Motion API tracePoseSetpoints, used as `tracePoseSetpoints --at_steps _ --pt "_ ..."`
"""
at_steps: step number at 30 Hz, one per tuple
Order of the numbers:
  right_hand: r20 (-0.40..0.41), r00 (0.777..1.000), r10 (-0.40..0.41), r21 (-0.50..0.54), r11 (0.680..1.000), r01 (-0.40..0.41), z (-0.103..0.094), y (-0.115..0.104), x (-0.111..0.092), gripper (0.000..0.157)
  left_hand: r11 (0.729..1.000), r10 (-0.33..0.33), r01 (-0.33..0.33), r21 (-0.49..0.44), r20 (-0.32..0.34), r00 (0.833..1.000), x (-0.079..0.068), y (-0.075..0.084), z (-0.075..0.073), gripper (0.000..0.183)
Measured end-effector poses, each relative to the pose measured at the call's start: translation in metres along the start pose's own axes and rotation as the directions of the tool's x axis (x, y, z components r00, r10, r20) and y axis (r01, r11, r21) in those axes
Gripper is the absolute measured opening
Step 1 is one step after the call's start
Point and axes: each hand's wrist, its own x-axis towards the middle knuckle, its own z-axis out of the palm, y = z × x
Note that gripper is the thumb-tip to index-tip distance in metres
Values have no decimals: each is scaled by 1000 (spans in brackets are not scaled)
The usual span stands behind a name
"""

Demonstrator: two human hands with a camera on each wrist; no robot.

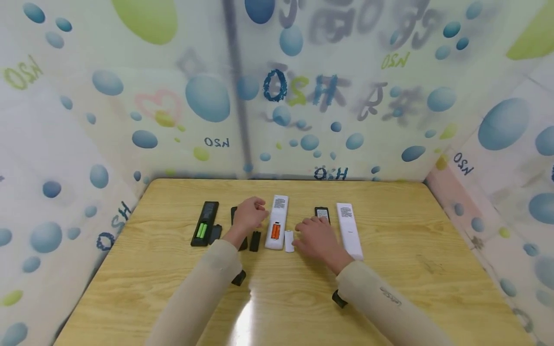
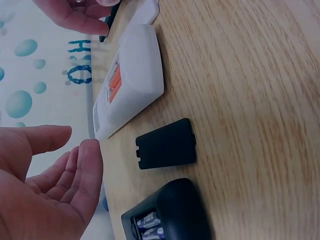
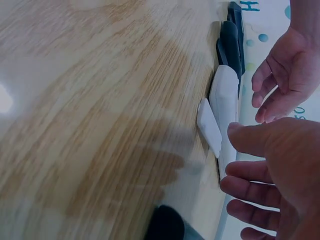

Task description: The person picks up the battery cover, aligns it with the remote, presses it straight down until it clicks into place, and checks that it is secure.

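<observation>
My left hand (image 1: 251,215) hovers empty over a black remote control (image 1: 244,244), its fingers loosely bent. In the left wrist view that remote's bay shows silvery batteries (image 2: 151,225). A loose black battery cover (image 2: 166,145) lies beside it. Between my hands is a white remote control (image 1: 280,214), back up, with orange batteries (image 1: 275,231) in its uncovered bay. Its neighbour is a loose white battery cover (image 1: 289,241), close by the thumb of my right hand (image 1: 317,239). That hand holds nothing, fingers apart, and partly hides another black remote control (image 1: 322,211).
At the left lies a black remote (image 1: 209,211) with green batteries (image 1: 201,230), a black cover (image 1: 215,234) beside it. Another white remote (image 1: 351,235) lies at the right. Small black pieces (image 1: 239,278) rest near my forearms. A patterned wall stands behind the wooden table (image 1: 389,211).
</observation>
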Motion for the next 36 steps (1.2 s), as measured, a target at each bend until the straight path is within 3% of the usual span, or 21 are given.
tracePoseSetpoints --at_steps 16,26,36 --pt "83 996 29 1 1000 -29 8 -10 16 48 998 -58 57 33 32 998 15 -8 15 42" --pt "110 994 14 -4 1000 -14 9 -15 18 48 987 -63 56 152 44 997 12 -3 23 52" --pt "92 995 29 60 998 -34 6 -14 19 42 963 -79 72 259 15 997 12 5 30 39"
